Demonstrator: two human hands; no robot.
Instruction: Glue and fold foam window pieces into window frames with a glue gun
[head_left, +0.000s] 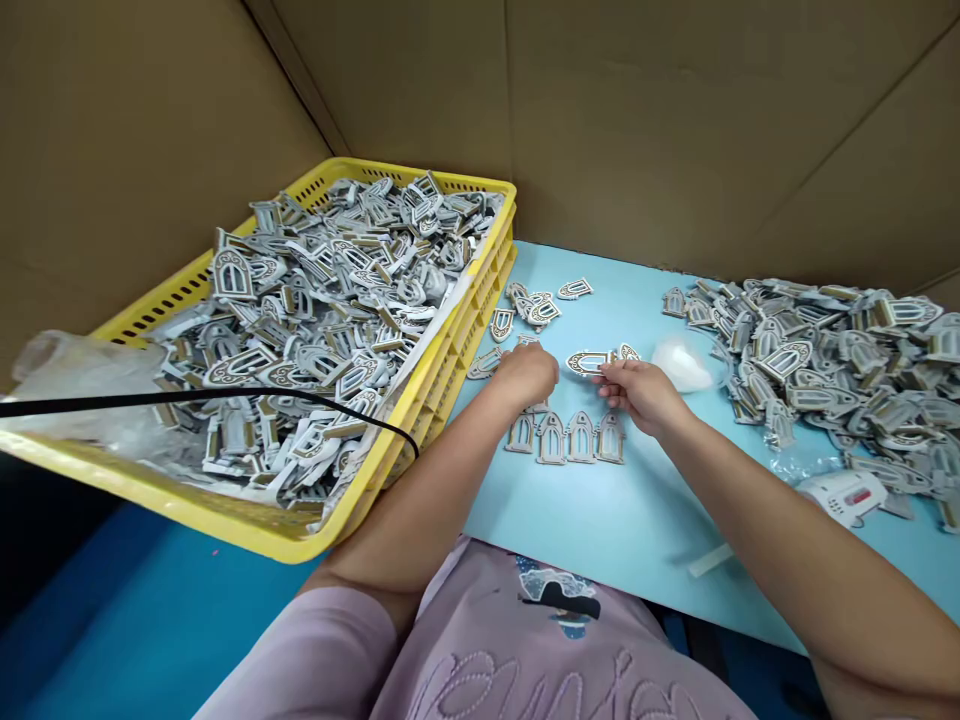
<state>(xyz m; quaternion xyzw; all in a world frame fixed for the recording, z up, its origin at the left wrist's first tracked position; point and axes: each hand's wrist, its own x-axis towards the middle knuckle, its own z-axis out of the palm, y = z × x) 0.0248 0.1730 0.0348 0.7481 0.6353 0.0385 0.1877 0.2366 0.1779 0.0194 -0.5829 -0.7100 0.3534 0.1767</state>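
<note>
My right hand [636,392] pinches a small arched window-shaped piece [587,363], white with a gold-brown patterned border. A second patterned piece [628,352] shows just behind its fingers. My left hand [527,376] is closed and points down at the table over other arched pieces; whatever its fingertips hold is hidden. Below the hands, several grey arched pieces [580,438] stand side by side in a row, plain side up. Beyond my left hand lies a loose cluster of patterned pieces [540,310], and a single one [575,289] rests apart from it.
A yellow crate [450,350] heaped with such pieces stands at the left, a black cord [225,393] across it. To the right are a large pile [817,350], a white lump [681,365], a white device [844,495] and a pale strip [711,560]. Cardboard walls [637,130] enclose the blue table [555,515].
</note>
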